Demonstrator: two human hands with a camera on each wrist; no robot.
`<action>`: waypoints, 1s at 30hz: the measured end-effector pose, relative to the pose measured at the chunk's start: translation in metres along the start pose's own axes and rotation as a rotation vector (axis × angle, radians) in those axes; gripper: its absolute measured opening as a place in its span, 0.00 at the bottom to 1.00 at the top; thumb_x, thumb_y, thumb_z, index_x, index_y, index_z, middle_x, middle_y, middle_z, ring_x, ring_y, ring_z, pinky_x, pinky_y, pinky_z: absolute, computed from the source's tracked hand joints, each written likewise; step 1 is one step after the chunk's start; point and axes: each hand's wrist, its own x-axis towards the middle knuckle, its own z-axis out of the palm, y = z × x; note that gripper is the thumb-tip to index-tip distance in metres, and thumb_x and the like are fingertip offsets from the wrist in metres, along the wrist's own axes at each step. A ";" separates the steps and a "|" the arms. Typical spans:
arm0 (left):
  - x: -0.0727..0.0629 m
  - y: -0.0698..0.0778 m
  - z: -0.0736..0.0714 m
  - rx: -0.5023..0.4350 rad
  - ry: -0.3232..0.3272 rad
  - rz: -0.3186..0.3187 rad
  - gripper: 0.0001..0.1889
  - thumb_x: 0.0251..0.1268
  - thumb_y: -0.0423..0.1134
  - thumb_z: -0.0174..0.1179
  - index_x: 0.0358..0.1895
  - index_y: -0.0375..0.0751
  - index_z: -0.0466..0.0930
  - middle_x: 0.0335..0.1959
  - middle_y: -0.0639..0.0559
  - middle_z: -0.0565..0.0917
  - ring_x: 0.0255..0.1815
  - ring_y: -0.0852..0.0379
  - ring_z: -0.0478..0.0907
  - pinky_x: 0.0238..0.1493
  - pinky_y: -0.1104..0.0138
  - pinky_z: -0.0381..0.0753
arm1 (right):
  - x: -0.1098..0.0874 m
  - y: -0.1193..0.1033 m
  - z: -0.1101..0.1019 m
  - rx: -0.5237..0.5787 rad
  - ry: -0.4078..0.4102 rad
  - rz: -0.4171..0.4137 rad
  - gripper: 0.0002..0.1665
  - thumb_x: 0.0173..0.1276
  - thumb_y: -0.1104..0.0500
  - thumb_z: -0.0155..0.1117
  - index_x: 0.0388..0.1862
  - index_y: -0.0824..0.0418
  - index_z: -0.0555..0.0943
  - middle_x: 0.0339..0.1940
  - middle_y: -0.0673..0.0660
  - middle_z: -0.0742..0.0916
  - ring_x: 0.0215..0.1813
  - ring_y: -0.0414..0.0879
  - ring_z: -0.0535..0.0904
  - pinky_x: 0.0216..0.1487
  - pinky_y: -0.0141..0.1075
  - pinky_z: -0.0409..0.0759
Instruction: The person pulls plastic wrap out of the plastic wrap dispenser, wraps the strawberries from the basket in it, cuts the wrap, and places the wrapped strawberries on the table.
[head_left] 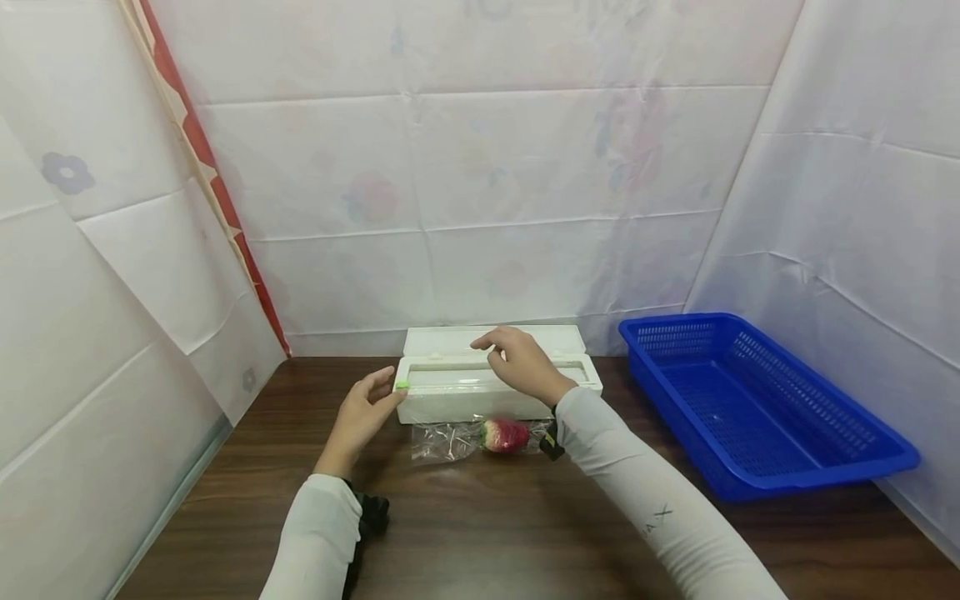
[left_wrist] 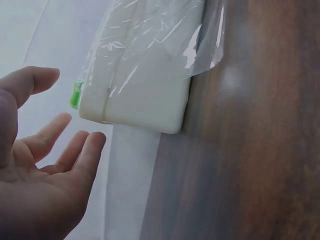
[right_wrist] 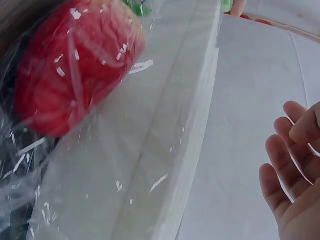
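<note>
A long white cling film dispenser (head_left: 450, 407) lies on the table with its lid (head_left: 442, 340) tipped back. Clear film (head_left: 441, 443) hangs over its front edge, spreading onto the tabletop. Under or within that film is a red strawberry-like fruit (right_wrist: 80, 65), pale at one end with green leaves. By the dispenser's left end, my left hand (head_left: 363, 415) has its fingers spread near a green slide cutter (left_wrist: 75, 95), gripping nothing. My right hand (head_left: 527, 365) hovers over the dispenser with loosely bent fingers and nothing in them; in the right wrist view they are apart from it.
To the right stands a blue plastic basket (head_left: 675, 408) with slotted walls. White patterned sheets (head_left: 480, 167) enclose the brown wooden table (head_left: 480, 533) at the back and both sides. Each wrist carries a black camera mount (head_left: 372, 515).
</note>
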 end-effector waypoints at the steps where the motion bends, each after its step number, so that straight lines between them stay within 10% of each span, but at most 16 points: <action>1: 0.000 0.001 0.000 0.000 0.002 0.011 0.33 0.70 0.48 0.64 0.74 0.40 0.66 0.71 0.37 0.66 0.70 0.39 0.66 0.64 0.46 0.71 | -0.002 0.001 -0.002 0.000 0.004 0.002 0.24 0.71 0.71 0.46 0.54 0.58 0.86 0.52 0.52 0.86 0.42 0.42 0.78 0.40 0.39 0.76; 19: -0.007 0.025 0.018 0.095 0.092 0.475 0.18 0.67 0.36 0.67 0.59 0.40 0.81 0.56 0.45 0.79 0.57 0.43 0.79 0.56 0.47 0.79 | -0.042 0.020 -0.019 -0.044 0.096 -0.087 0.19 0.68 0.73 0.52 0.47 0.61 0.86 0.45 0.52 0.87 0.42 0.44 0.80 0.42 0.39 0.79; 26: -0.012 0.038 0.032 0.190 -0.039 0.650 0.18 0.63 0.30 0.69 0.57 0.37 0.82 0.51 0.45 0.83 0.51 0.50 0.81 0.52 0.53 0.82 | -0.057 0.024 -0.026 -0.065 0.050 -0.123 0.15 0.68 0.71 0.56 0.46 0.61 0.85 0.45 0.51 0.87 0.41 0.42 0.80 0.44 0.39 0.80; 30: -0.016 0.047 0.041 0.289 -0.172 0.623 0.19 0.66 0.33 0.68 0.59 0.38 0.80 0.53 0.46 0.83 0.52 0.51 0.81 0.54 0.56 0.81 | -0.066 0.025 -0.028 -0.057 0.009 -0.119 0.12 0.67 0.70 0.59 0.47 0.63 0.85 0.45 0.53 0.87 0.42 0.44 0.82 0.44 0.40 0.82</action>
